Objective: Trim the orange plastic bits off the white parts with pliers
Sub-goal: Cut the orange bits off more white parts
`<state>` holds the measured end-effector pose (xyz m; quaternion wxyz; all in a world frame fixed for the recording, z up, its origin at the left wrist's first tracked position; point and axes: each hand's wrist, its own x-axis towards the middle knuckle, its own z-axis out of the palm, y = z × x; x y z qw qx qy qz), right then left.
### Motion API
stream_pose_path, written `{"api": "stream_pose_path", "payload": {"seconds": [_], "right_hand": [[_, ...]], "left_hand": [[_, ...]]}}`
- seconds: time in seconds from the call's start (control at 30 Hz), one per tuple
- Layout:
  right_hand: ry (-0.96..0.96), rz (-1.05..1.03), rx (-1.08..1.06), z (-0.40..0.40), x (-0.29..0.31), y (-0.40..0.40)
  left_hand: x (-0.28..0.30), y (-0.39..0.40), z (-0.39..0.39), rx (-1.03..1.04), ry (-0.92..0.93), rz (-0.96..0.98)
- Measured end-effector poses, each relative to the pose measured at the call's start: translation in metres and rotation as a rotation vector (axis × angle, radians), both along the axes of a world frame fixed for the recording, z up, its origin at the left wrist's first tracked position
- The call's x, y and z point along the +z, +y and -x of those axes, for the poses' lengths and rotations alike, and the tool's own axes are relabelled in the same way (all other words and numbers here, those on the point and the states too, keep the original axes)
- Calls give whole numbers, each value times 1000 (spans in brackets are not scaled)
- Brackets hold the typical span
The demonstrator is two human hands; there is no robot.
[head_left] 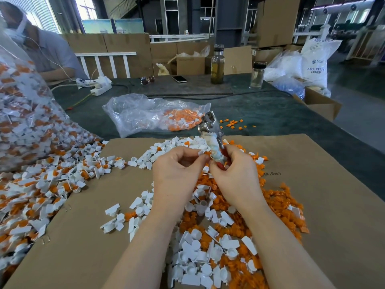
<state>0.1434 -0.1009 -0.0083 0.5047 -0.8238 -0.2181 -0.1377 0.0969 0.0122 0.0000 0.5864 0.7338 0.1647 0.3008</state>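
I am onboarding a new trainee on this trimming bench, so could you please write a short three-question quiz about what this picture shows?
1. True or false: the right hand grips the metal pliers with cloth-wrapped handles.
2. What does the left hand pinch? A) a small white plastic part with an orange bit B) the black smartphone C) the sunglasses
3. Fill in: the loose trimmed pieces lie on a flat sheet of brown ______.

Key: 1 true; 2 A; 3 cardboard.
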Motion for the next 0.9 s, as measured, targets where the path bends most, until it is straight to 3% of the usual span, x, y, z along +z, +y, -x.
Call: {"api": "stream_pose_path", "payload": {"seconds": [0.2,0.4,0.6,0.9], "right_hand": [[196,-61,136,-3,5,-6],[327,-10,290,-4,9,-21],[363,114,430,-1,14,-24],[327,197,476,-1,13,-23]], "left_hand": [[-1,8,0,1,-31,103],[2,16,2,-35,-182,306],[3,20,3,-65,-280,379],[0,26,3,-121,-293,330]]}}
